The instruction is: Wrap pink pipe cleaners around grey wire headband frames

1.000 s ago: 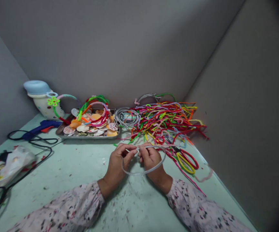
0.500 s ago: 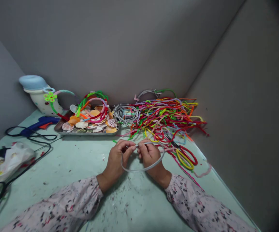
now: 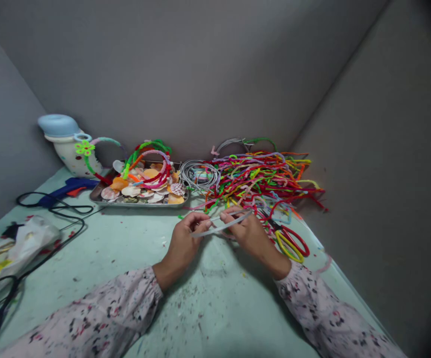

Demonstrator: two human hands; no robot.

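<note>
A thin grey wire ring (image 3: 220, 229) is between my two hands, seen almost edge-on. My left hand (image 3: 186, 241) pinches its left side between thumb and fingers. My right hand (image 3: 250, 232) grips it on the right, fingers curled and the thumb hidden in part. Beyond my fingers lies the heap of coloured pipe cleaners (image 3: 260, 174). Close by my right hand are scissors with red and yellow handles (image 3: 290, 250).
A metal tray (image 3: 140, 209) of seashells with pipe-cleaner rings on top stands at the back, beside coiled grey wire (image 3: 196, 174). To the left are a blue glue gun (image 3: 66, 190), its black cord, a white bottle with blue lid (image 3: 58, 127) and a plastic bag (image 3: 32, 238).
The ring has tipped from a wide oval to nearly edge-on. My right hand has shifted right and slightly up, away from my left. The view has turned a little left.
</note>
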